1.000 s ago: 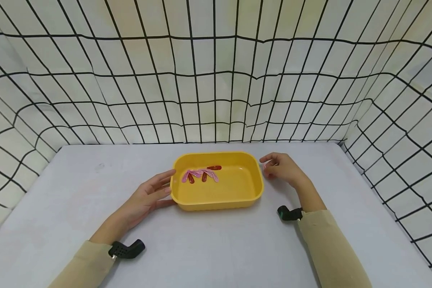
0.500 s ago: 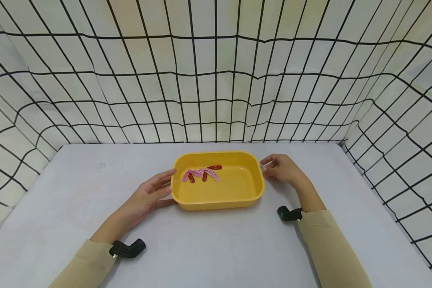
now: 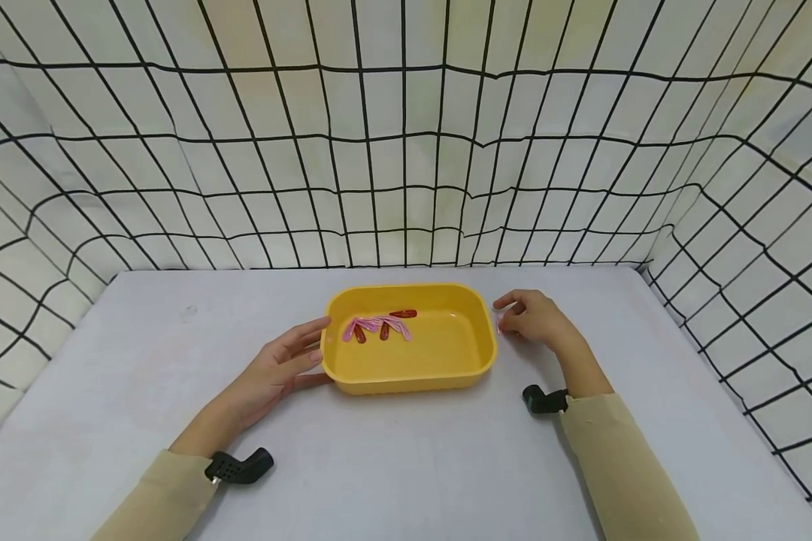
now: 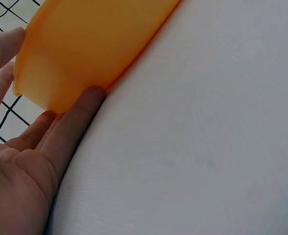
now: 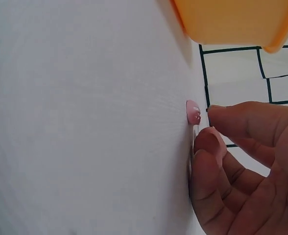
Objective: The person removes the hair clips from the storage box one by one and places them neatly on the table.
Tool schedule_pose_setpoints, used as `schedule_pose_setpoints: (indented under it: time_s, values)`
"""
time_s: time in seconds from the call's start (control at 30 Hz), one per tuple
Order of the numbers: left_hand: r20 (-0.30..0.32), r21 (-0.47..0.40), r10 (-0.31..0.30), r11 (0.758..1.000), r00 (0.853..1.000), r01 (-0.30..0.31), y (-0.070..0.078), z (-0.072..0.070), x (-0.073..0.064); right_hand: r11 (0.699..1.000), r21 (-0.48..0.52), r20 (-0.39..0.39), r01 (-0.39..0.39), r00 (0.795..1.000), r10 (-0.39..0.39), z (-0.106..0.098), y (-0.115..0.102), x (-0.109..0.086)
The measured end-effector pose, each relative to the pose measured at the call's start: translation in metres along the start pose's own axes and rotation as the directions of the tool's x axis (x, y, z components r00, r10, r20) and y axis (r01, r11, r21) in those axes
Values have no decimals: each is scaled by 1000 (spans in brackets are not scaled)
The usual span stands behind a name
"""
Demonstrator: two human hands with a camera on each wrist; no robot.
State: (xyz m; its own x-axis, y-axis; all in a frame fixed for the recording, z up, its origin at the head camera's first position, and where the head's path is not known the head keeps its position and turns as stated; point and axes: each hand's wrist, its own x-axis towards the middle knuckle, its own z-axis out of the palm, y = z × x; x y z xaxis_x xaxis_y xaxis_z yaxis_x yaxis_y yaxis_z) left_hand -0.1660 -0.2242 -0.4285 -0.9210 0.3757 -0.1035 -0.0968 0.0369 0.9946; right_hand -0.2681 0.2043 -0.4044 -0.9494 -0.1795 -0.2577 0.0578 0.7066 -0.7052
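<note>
My left hand (image 3: 280,368) rests at the left end of a yellow tray (image 3: 406,384), its relaxed fingers touching the rim and the lower wall. In the left wrist view, one fingertip lies at the tray's bottom edge, close to the table. Inside the tray are pink glossy strip-like pieces (image 3: 399,327) and several dark red pieces (image 3: 404,314). Just right of the tray, my right hand (image 3: 531,315) pinches a small shiny pink piece (image 5: 193,112) low over the table; its upper end sticks out past the fingertips and the rest is hidden by the fingers.
A white-covered table (image 3: 406,466) lies under the tray and both hands. Black wire grid panels (image 3: 406,143) stand along the back and both sides, with pale sheeting behind. Each wrist carries a black camera (image 3: 240,466).
My right hand has shifted slightly away from the tray, and the pink piece shows lower beside its fingertips. The left hand and the tray stay in place.
</note>
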Motion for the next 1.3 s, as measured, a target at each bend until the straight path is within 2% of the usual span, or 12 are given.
schedule_pose_setpoints:
  time_s: [0.13, 0.37, 0.57, 0.77, 0.97, 1.17, 1.3]
  values:
    - [-1, -2, -7, 1000, 1000, 7, 0, 1, 0, 1000, 22, 0, 17, 1000, -17, -5, -2, -3]
    - [-1, -2, -5, 1000, 1000, 5, 1, 1, -1, 982, 166, -24, 84, 996, -81, -13, -13, -9]
    - [2, -7, -6, 1000, 1000, 6, 0, 0, -1, 953, 269, -44, 142, 990, -135, -12, -30, -17]
    - [4, -14, 0, 1000, 1000, 0, -1, 0, -1, 915, 326, -58, 238, 971, -232, -11, -50, -28]
    - [5, -18, 4, 1000, 1000, -4, 0, 1, 0, 874, 378, -43, 305, 949, -312, 1, -72, -35]
    - [9, -23, 9, 1000, 1000, -9, -1, 0, 0, 848, 411, -9, 333, 932, -362, 19, -99, -33]
    - [16, -30, 16, 999, 1000, -15, -1, 0, 0, 818, 445, -24, 365, 918, -396, 28, -118, -32]
